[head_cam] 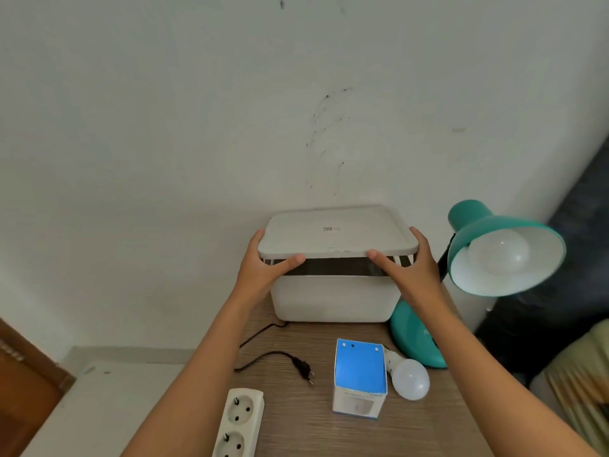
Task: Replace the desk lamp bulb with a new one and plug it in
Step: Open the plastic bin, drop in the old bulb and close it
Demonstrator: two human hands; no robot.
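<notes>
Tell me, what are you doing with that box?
Both hands are on the lid of a white storage box, the left hand and right hand gripping its front corners, lid raised off the rim. The teal desk lamp holds a bulb. A loose bulb, blue bulb carton, unplugged plug and power strip wait on the desk.

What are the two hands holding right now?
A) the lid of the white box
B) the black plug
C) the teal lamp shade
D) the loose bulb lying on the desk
A: the left hand and right hand grip the two ends of the white lid, raised above the white box, while the loose bulb, black plug and teal lamp go untouched.
</notes>
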